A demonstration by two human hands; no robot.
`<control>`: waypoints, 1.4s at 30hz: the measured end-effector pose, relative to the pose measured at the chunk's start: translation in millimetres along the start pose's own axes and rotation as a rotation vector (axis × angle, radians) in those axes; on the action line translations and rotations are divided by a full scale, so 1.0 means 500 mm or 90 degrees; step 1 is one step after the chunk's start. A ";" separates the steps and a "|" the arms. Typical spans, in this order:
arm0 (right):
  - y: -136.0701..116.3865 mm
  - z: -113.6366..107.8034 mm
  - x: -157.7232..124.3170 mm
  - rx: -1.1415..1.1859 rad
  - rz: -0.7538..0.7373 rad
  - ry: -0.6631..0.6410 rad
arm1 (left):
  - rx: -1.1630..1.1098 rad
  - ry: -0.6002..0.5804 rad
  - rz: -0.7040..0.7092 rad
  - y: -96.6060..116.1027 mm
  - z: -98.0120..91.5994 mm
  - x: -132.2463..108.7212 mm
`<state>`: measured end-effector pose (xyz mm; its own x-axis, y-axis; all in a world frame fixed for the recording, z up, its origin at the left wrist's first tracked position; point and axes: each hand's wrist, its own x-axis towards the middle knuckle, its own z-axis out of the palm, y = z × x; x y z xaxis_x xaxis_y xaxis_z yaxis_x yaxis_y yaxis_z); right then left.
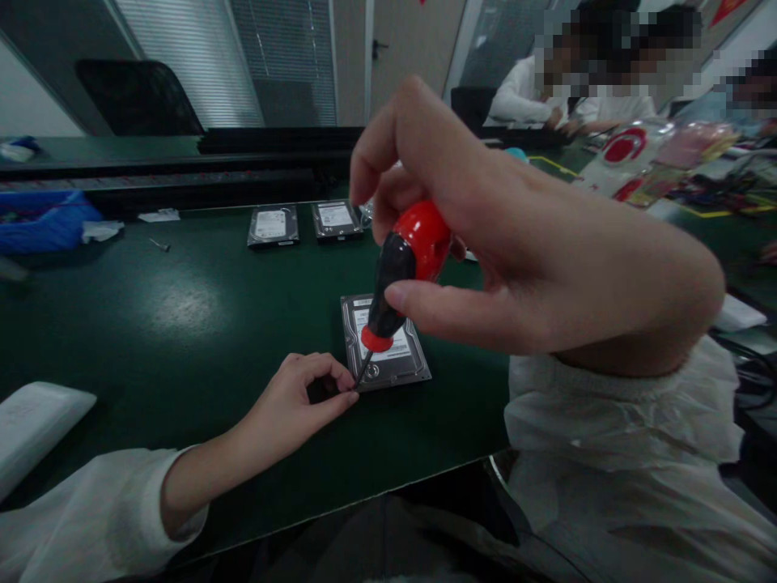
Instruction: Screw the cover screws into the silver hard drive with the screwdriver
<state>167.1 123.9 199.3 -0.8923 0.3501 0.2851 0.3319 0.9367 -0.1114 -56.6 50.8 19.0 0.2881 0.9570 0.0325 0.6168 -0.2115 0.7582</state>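
A hard drive (pixel 394 371) lies label up on the green table in front of me. My right hand (pixel 473 235) is wrapped round the handle of a red and black screwdriver (pixel 392 279), which slants down to the drive's near left corner. Thumb and forefinger of my left hand (pixel 307 389) are pinched together at that same corner, around the screwdriver's tip. Whatever lies between those fingertips, beyond the tip of the shaft, is too small to make out. The screwdriver handle covers part of the drive's label.
Two more hard drives, one left (pixel 273 225) and one right (pixel 336 219), lie further back. A blue-lined bin (pixel 45 220) stands at the far left, with a white object (pixel 42 425) nearer. A small metal piece (pixel 159 244) lies on the table (pixel 182 356). Other people sit at the back right.
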 end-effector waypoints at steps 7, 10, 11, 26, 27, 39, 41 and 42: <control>-0.001 -0.001 0.000 -0.021 0.037 0.044 | -0.013 0.006 -0.003 0.001 -0.001 -0.001; -0.001 -0.006 -0.001 0.009 -0.001 0.011 | -0.017 0.007 -0.001 0.002 0.000 0.000; 0.000 -0.006 -0.002 0.009 -0.003 0.010 | -0.016 0.007 -0.001 0.002 0.001 0.001; -0.007 0.000 -0.003 -0.039 0.027 0.060 | -0.013 -0.002 -0.005 -0.012 0.003 -0.001; -0.006 0.001 -0.004 -0.036 0.030 0.062 | -0.013 -0.001 -0.003 -0.011 0.003 -0.001; 0.011 0.020 0.006 -0.109 0.001 0.066 | -0.004 -0.001 -0.006 -0.003 0.001 0.000; 0.013 0.030 0.010 -0.182 0.065 0.082 | -0.003 -0.003 -0.011 0.000 0.000 0.002; 0.012 0.033 0.012 -0.210 0.097 0.079 | -0.002 -0.003 -0.013 0.001 0.000 0.002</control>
<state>159.0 131.6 184.7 -0.7879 0.4643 0.4045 0.5567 0.8179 0.1455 -55.9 51.8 19.5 0.2787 0.9603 0.0145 0.6198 -0.1914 0.7610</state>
